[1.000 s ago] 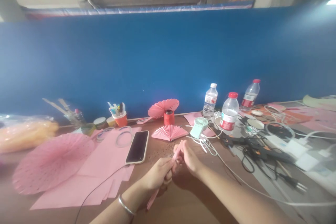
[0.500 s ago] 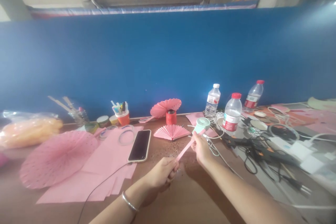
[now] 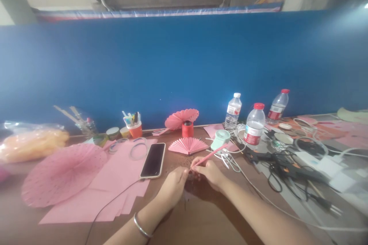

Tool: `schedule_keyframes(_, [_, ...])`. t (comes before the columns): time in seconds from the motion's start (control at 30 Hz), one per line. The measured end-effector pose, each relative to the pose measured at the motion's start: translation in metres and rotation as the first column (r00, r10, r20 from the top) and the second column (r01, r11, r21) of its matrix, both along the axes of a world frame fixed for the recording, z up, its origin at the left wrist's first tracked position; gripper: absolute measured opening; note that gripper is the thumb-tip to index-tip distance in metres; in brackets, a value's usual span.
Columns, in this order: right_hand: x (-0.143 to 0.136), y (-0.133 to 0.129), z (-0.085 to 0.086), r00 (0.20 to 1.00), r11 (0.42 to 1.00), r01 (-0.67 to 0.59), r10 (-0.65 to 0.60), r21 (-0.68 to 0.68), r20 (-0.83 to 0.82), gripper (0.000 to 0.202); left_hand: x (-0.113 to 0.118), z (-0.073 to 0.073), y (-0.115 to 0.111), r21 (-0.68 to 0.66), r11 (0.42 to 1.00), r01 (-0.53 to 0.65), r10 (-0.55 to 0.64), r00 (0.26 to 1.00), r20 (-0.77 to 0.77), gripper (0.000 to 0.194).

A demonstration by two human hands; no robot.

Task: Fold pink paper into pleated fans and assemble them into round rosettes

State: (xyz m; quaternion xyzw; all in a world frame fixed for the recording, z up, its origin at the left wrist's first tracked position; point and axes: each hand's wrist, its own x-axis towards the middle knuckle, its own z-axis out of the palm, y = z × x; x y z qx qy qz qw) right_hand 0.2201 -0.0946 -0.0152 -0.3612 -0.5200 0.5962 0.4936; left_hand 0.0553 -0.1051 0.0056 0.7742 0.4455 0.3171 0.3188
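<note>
A narrow strip of folded pink paper (image 3: pixel 211 154) slants up to the right above the table. My right hand (image 3: pixel 209 174) is closed around its lower part, thumb along the strip. My left hand (image 3: pixel 174 184), with a silver bangle on its wrist, is closed at the strip's lower end, close against the right fingertips; that end is mostly hidden by the fingers. Just beyond the hands stand a small pleated pink paper fan (image 3: pixel 188 146) and a red spool (image 3: pixel 188 129). Behind the spool is another pink fan (image 3: pixel 181 118) with a scalloped edge.
Left lie a phone (image 3: pixel 153 160), pink paper sheets (image 3: pixel 97 199) and a round pink fan (image 3: pixel 64 176). A pen cup (image 3: pixel 135 130) stands behind. Right are a mint handheld fan (image 3: pixel 220 140), water bottles (image 3: pixel 254 125), cables and a black glue gun (image 3: pixel 299 168). Dark crumbs dot the table.
My right hand has slid down the paper strip toward my left hand, so the strip's upper end now sticks out past it. My left hand has shifted slightly up and left.
</note>
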Motion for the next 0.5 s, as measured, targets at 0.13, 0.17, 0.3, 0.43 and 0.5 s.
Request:
schedule_keyframes(0.13, [0.001, 0.0, 0.0, 0.997, 1.0, 0.027, -0.026, 0.009, -0.071, 0.009, 0.001, 0.0, 0.003, -0.066, 0.996, -0.06, 0.063, 0.996, 0.057, 0.032])
schedule_keyframes(0.17, [0.0, 0.0, 0.0, 0.997, 1.0, 0.027, -0.027, 0.01, -0.066, 0.011, 0.001, -0.002, 0.005, -0.099, 0.992, -0.075, 0.081, 0.995, 0.066, 0.032])
schedule_keyframes(0.3, [-0.003, 0.0, 0.001, 0.995, 0.995, 0.089, -0.091, 0.043, 0.04, 0.013, -0.001, -0.007, 0.007, -0.233, 0.969, -0.086, 0.11, 0.99, 0.093, 0.037])
schedule_keyframes(0.43, [0.001, 0.006, -0.003, 0.957, 0.958, 0.287, -0.287, 0.01, -0.034, 0.024, -0.003, -0.01, 0.008, -0.266, 0.961, -0.072, 0.105, 0.988, 0.112, 0.03])
schedule_keyframes(0.5, [0.004, 0.01, -0.005, 0.925, 0.929, 0.369, -0.368, 0.001, -0.091, 0.026, -0.003, -0.011, 0.009, -0.257, 0.964, -0.061, 0.092, 0.99, 0.11, 0.027])
